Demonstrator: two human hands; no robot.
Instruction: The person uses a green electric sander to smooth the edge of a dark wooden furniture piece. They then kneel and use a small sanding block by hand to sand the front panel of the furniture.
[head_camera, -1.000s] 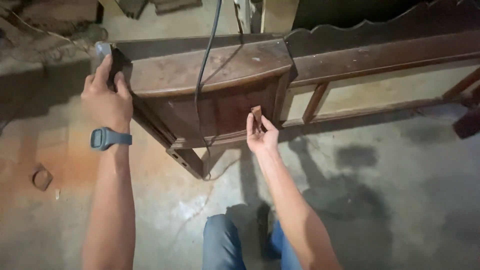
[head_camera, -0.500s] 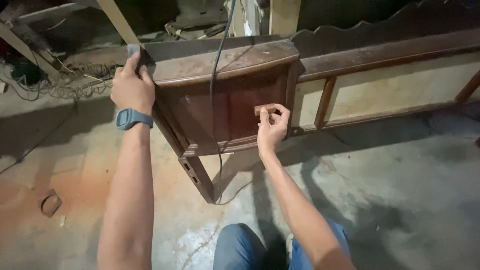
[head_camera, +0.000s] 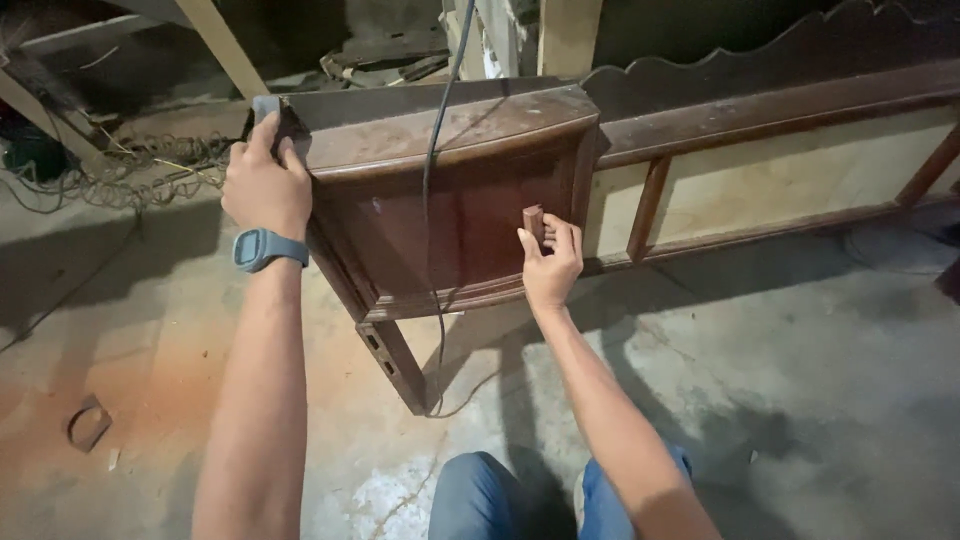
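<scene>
A dark brown wooden furniture frame (head_camera: 470, 130) lies on its side on the concrete floor. My left hand (head_camera: 265, 185), with a blue watch on its wrist, grips the frame's upper left corner. My right hand (head_camera: 552, 262) presses a small folded piece of brown sandpaper (head_camera: 533, 222) against the reddish front panel (head_camera: 470, 225), close to the panel's right edge. A black cable (head_camera: 437, 150) hangs over the frame and down across the panel to the floor.
The frame runs on to the right as a long rail with pale inset panels (head_camera: 790, 175). Tangled wires (head_camera: 130, 160) and wooden slats (head_camera: 220, 45) lie at the upper left. A small square ring (head_camera: 88, 424) lies on the floor at left. My knees in blue jeans (head_camera: 480, 500) show at the bottom.
My right hand has turned the sandpaper from flat to upright and slid slightly down the panel. My left hand keeps its grip on the corner. The view shifted a little.
</scene>
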